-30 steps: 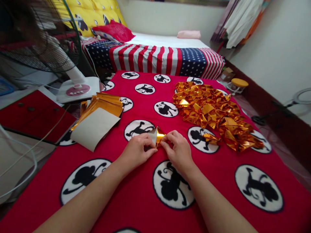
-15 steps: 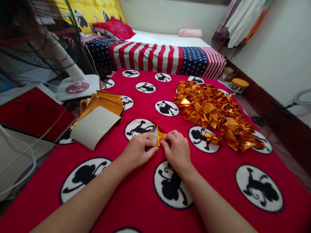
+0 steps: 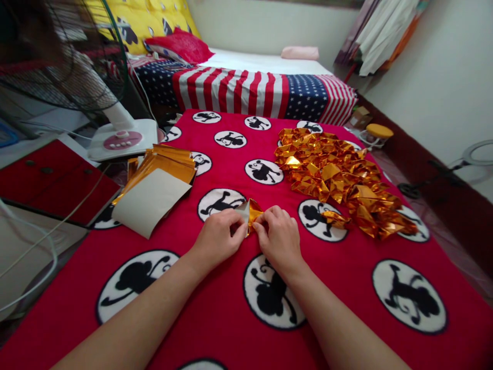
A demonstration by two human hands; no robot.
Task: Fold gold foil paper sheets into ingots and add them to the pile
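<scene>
Between my two hands is a partly folded sheet of gold foil paper (image 3: pixel 253 209), grey-white on one face and shiny gold on the other. My left hand (image 3: pixel 220 234) pinches its left side near the lower edge, thumb against fingers. On the right side, my right hand (image 3: pixel 280 234) pinches the gold part with thumb and forefinger. The fingers hide much of the paper. To the left lies a fanned stack of flat gold paper sheets (image 3: pixel 152 198), the top one grey side up. A heap of folded gold foil pieces (image 3: pixel 333 172) covers the right of the red cloth, one piece (image 3: pixel 336 219) lying nearest my right hand.
The red blanket (image 3: pixel 215 303) with monkey circles spreads under everything. A fan (image 3: pixel 122 139) stands at the left beside a red-fronted cabinet (image 3: pixel 50 177) and loose cables. Behind is a bed (image 3: pixel 246 92); a yellow-topped stool (image 3: pixel 379 130) stands at the right.
My left thumb and fingers have closed tighter at the paper's lower edge, which now bends in there. My right hand keeps its pinch, almost unmoved.
</scene>
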